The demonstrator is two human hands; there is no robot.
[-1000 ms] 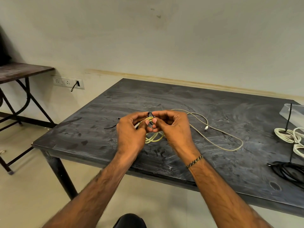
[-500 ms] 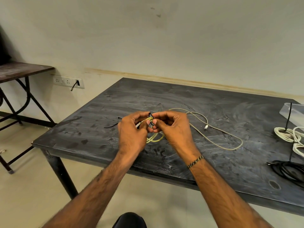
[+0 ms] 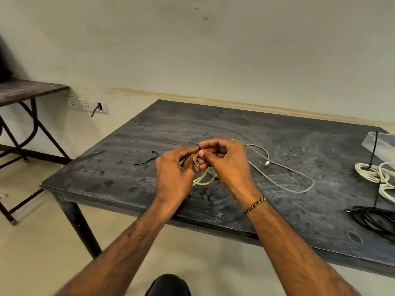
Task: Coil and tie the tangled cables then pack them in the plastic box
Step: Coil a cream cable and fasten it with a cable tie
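A small yellowish cable coil hangs between my two hands over the dark table. My left hand grips the coil from the left. My right hand pinches a thin black tie at the top of the coil, fingertips meeting those of the left hand. A loose beige cable with a white plug lies in a wide loop on the table just right of my hands. The clear plastic box stands at the right edge.
A spare black tie lies left of my hands. Tied white coils and a black cable bundle sit at the right. A second table and a wall socket strip are at the left.
My hands have stayed together on the coil, with only small finger movements at the tie. The view has shifted slightly.
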